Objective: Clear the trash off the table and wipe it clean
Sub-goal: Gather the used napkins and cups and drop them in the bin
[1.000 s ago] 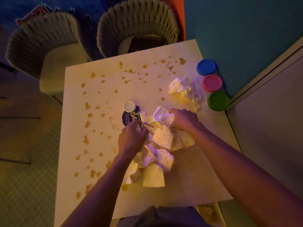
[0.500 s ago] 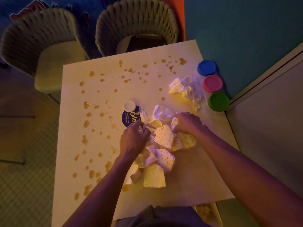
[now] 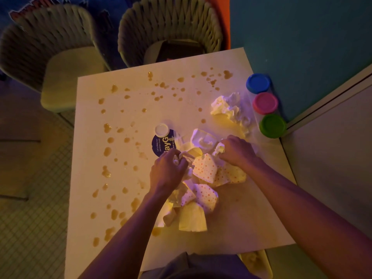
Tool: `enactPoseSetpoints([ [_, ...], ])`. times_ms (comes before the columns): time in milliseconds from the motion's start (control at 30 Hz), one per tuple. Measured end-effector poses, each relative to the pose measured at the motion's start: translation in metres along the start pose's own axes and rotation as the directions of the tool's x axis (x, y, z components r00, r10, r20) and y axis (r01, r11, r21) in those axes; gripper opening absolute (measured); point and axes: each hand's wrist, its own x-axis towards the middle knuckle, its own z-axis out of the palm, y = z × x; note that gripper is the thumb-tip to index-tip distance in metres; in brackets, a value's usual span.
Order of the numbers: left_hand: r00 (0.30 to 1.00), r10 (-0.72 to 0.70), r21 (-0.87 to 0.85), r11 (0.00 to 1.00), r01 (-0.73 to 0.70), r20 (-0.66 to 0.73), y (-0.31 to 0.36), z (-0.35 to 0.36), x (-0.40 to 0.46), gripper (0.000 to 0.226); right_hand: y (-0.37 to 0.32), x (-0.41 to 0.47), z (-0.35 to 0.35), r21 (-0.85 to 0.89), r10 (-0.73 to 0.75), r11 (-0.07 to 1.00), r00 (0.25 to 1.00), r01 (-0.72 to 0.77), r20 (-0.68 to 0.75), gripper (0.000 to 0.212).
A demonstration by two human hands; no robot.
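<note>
A heap of crumpled dotted paper cups and napkins (image 3: pixel 205 178) lies in the middle of the white table (image 3: pixel 124 198). My left hand (image 3: pixel 167 172) grips a wad of paper at the heap's left side. My right hand (image 3: pixel 235 151) is closed on a white scrap at the heap's upper right. A dark blue wrapper with a white cap (image 3: pixel 162 140) lies just beyond the heap. A crumpled white tissue (image 3: pixel 227 107) rests further back on the right. Brown spill drops (image 3: pixel 107 152) dot the table's left and far parts.
Three tubs with blue (image 3: pixel 258 83), pink (image 3: pixel 265 103) and green (image 3: pixel 272 126) lids stand in a row along the table's right edge by the teal wall. Two woven chairs (image 3: pixel 169 31) stand beyond the far edge. Tiled floor lies to the left.
Both hands have drawn slightly toward me, gathering the paper heap tighter. The right hand now pinches a white scrap. The wrapper and tissue have not moved.
</note>
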Motion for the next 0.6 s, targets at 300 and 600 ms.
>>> enactPoseSetpoints([
  [300, 1.0, 0.001, -0.001, 1.0, -0.001, 0.02, -0.001, 0.001, 0.005, 0.022, -0.01, 0.0, -0.028, 0.11, 0.008, 0.994, 0.997, 0.001, -0.081, 0.03],
  [600, 1.0, -0.006, -0.025, 1.0, 0.006, 0.015, -0.003, -0.001, 0.009, 0.023, -0.039, 0.022, -0.024, 0.048, 0.018, 0.999, 1.0, -0.018, 0.01, 0.045],
])
